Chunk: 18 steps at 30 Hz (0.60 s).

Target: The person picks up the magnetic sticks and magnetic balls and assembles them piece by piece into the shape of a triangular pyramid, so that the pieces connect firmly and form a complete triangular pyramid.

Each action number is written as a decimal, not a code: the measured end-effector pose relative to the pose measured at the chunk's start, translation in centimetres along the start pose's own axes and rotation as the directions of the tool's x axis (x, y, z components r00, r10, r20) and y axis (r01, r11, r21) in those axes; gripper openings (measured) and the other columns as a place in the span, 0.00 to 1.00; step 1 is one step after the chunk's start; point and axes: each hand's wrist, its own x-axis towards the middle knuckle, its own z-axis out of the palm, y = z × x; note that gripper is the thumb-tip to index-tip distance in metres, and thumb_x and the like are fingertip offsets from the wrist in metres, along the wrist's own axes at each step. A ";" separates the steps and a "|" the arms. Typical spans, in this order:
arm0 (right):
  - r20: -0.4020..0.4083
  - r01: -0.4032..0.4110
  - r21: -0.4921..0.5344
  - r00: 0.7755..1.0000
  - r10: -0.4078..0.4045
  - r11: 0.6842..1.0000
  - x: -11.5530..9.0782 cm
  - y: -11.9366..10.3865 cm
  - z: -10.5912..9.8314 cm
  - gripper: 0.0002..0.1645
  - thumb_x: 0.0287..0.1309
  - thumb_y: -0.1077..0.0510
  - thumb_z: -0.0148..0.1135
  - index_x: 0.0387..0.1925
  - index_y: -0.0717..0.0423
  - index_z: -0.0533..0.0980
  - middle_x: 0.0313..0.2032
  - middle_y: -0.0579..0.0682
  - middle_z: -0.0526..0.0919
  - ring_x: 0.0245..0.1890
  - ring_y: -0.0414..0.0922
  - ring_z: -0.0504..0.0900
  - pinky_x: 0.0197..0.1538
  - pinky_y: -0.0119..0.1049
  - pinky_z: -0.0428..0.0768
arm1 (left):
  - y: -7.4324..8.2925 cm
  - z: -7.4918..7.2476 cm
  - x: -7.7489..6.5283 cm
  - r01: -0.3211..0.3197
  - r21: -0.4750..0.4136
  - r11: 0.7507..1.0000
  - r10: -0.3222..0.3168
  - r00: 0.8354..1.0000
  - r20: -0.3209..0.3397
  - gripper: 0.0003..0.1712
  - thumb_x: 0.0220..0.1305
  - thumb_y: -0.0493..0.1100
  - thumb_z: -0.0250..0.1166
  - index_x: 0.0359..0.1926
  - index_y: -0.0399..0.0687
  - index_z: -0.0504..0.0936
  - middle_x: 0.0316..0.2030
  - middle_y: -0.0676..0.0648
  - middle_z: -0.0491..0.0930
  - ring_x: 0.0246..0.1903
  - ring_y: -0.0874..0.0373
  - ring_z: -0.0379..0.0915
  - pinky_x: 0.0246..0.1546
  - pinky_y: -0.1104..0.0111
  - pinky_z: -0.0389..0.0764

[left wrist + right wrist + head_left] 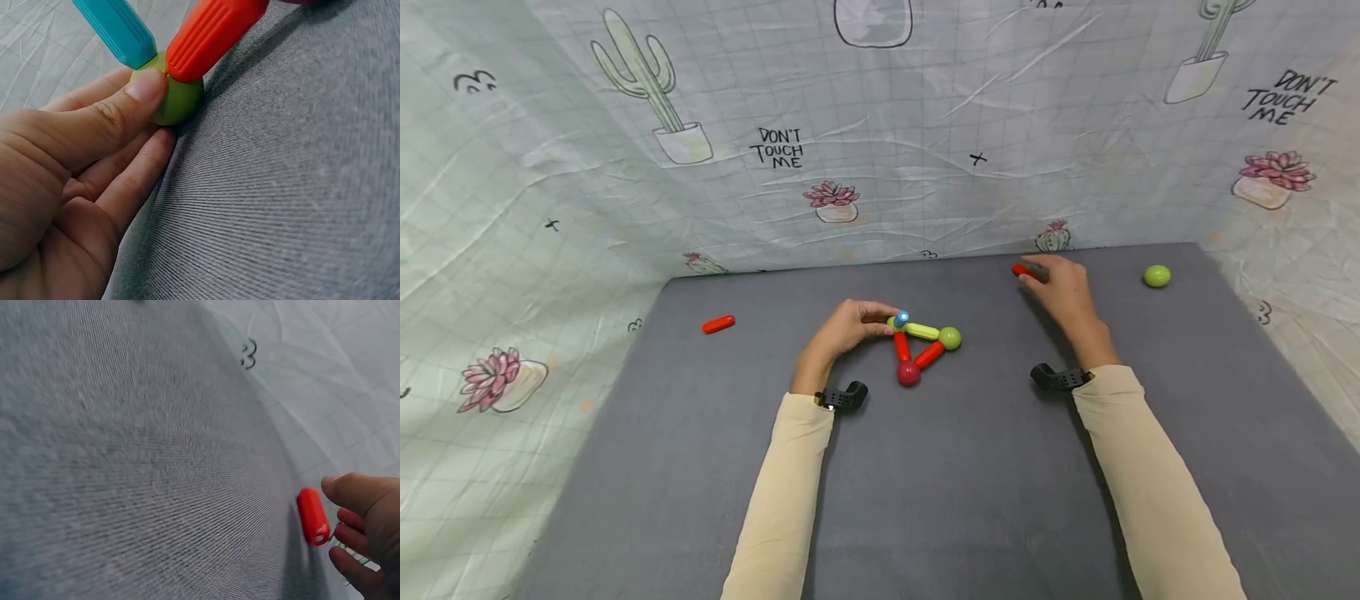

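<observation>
A triangle of toy sticks and balls lies on the table, joined at a dark red ball [908,372] and two green balls. My left hand [850,327] pinches one green ball [182,103] between thumb and fingers. From that ball rises a blue stick [119,28], beside a red stick [212,37]. A light green stick [922,332] runs to the other green ball [950,337]. Near the table's far edge, my right hand [1063,287] reaches over a loose red stick [313,517], thumb and fingers spread apart around it.
Another red stick [718,324] lies alone at the left. A loose green ball [1157,276] sits at the far right. Behind the grey table [940,492] hangs a pale cloth [910,117] printed with cacti and words.
</observation>
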 end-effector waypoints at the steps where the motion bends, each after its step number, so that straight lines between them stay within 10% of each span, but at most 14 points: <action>1: 0.015 -0.020 -0.006 1.000 0.020 1.000 0.0 0.2 0.1 0.23 0.63 0.62 0.71 0.58 0.64 0.80 0.56 0.68 0.82 0.50 0.65 0.81 0.53 0.60 0.77 | 0.0 0.0 0.0 0.000 0.002 1.000 0.000 1.000 0.000 0.19 0.62 0.38 0.73 0.55 0.45 0.88 0.51 0.44 0.87 0.52 0.54 0.82 0.54 0.63 0.80; 18: 0.090 -0.097 -0.050 0.991 0.102 0.994 0.7 0.5 0.8 0.17 0.65 0.63 0.67 0.54 0.67 0.82 0.52 0.69 0.83 0.49 0.66 0.80 0.52 0.59 0.77 | 0.0 0.0 0.0 0.032 -0.033 0.999 -0.032 0.999 0.004 0.18 0.62 0.37 0.73 0.54 0.45 0.88 0.50 0.45 0.87 0.51 0.55 0.82 0.52 0.65 0.81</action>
